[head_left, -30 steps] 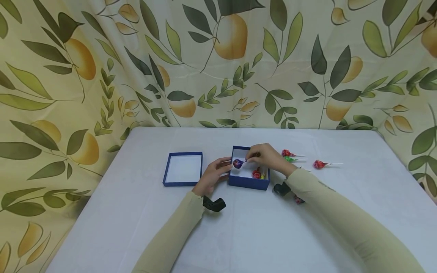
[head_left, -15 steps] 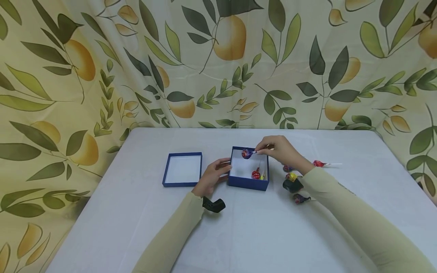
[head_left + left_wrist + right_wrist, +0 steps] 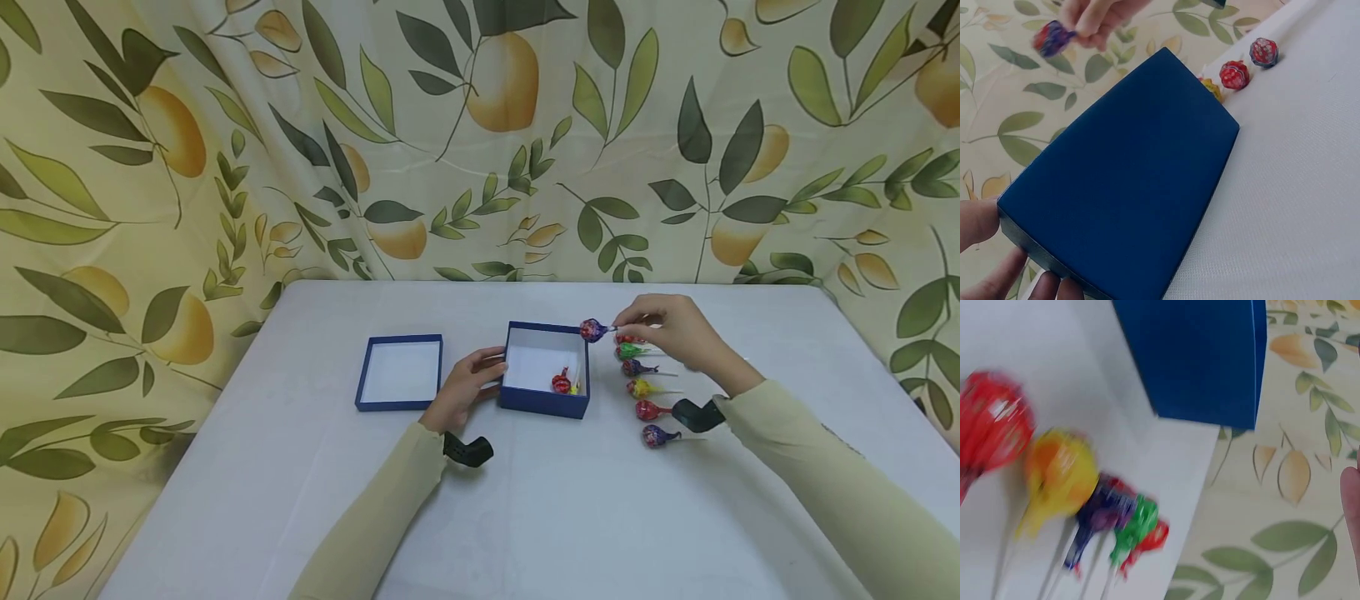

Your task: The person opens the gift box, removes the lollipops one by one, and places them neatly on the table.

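Observation:
In the head view, my right hand (image 3: 667, 325) pinches the stick of a purple-and-red wrapped lollipop (image 3: 592, 331), raised at the right rim of a blue box (image 3: 543, 403). My left hand (image 3: 467, 385) touches the box's left side with its fingers loosely extended; the left wrist view shows the fingertips (image 3: 1000, 275) against the end wall. Inside the white-lined box lie a red lollipop (image 3: 561, 382) and something yellow beside it. To the box's right is a column of lollipops, including green (image 3: 630, 352), yellow (image 3: 642, 388), red (image 3: 649, 409) and purple (image 3: 657, 436) ones.
The blue-edged lid (image 3: 399, 373) lies inside up, left of the box. A white cloth covers the table (image 3: 525, 517). Behind it hangs a fruit-and-leaf patterned curtain (image 3: 480, 167). Black wrist devices (image 3: 468, 451) sit on both wrists.
My right hand has moved right, carrying the purple lollipop from over the box's inside to its right rim. More of the lollipop column now shows. The left hand stays at the box.

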`<action>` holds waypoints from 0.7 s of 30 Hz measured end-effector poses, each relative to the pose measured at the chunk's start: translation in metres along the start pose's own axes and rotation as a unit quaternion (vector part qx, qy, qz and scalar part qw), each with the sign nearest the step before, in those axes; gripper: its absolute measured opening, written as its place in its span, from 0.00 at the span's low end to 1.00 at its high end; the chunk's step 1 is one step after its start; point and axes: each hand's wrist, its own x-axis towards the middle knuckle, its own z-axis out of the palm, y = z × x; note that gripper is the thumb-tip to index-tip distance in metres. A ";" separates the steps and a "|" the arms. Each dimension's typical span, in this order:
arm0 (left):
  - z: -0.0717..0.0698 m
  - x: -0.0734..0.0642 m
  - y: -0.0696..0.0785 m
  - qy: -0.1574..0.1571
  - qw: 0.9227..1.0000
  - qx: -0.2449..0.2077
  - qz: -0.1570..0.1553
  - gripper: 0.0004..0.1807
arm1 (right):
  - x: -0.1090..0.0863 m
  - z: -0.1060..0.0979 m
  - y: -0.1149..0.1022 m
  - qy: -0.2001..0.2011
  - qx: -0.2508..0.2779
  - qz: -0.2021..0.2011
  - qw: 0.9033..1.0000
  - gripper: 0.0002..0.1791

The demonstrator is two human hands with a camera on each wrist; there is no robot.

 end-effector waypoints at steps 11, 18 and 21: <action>0.000 0.001 -0.001 0.000 1.000 0.002 -0.005 0.22 | -0.037 -0.028 0.032 0.020 -0.057 0.009 0.998 0.06; 0.000 0.002 -0.001 -0.001 1.000 0.001 -0.007 0.23 | -0.059 -0.043 0.065 0.001 -0.059 0.051 0.997 0.05; 0.000 0.001 0.000 0.002 1.000 0.003 -0.010 0.23 | -0.068 -0.046 0.079 -0.001 -0.065 0.066 0.996 0.04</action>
